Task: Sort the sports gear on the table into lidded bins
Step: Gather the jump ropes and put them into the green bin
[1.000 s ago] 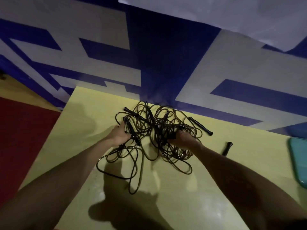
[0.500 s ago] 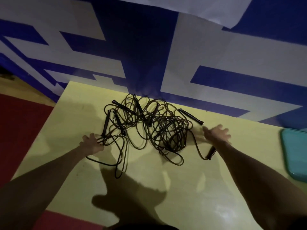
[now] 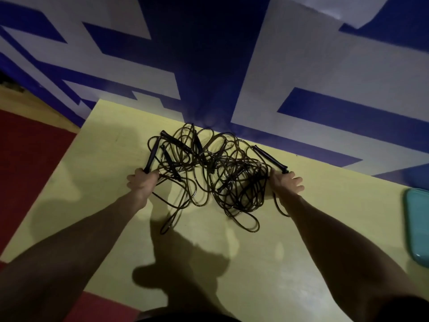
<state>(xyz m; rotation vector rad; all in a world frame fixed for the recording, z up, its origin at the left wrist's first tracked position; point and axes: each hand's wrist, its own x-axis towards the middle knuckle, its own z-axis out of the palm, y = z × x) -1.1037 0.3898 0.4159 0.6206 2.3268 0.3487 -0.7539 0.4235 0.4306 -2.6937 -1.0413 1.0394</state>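
At the far left, red floor (image 3: 27,163) shows beside the yellow table (image 3: 104,182), whose far edge meets a blue and white patterned wall (image 3: 209,66).

The left hand (image 3: 141,183) rests on the table at the left side of the heap, knuckles up and fingers curled. The near end of 1 black handle (image 3: 152,156) runs into the top of that fist, so the hand appears closed around its tip, with the rest of the handle slanting away toward the far side. Cord loops pass just right of the thumb.

Between the 2 hands lies the tangle of jump ropes (image 3: 213,173), dark thin cords piled in many overlapping loops toward the far middle of the table, close to the wall. Several more black handles are buried in it. 2 long loops trail from the heap toward the near side, over the shadow of the person's head and arms.

The right hand (image 3: 287,184) lies palm down at the right side of the heap, fingers spread loosely and pointing right. The near end of another black handle (image 3: 270,158) touches its far edge; whether the thumb pinches that handle cannot be told. A cord runs along the inner side of the right forearm.

At the far right edge, well apart from the ropes, sits a teal lid (image 3: 417,228), only partly in view.
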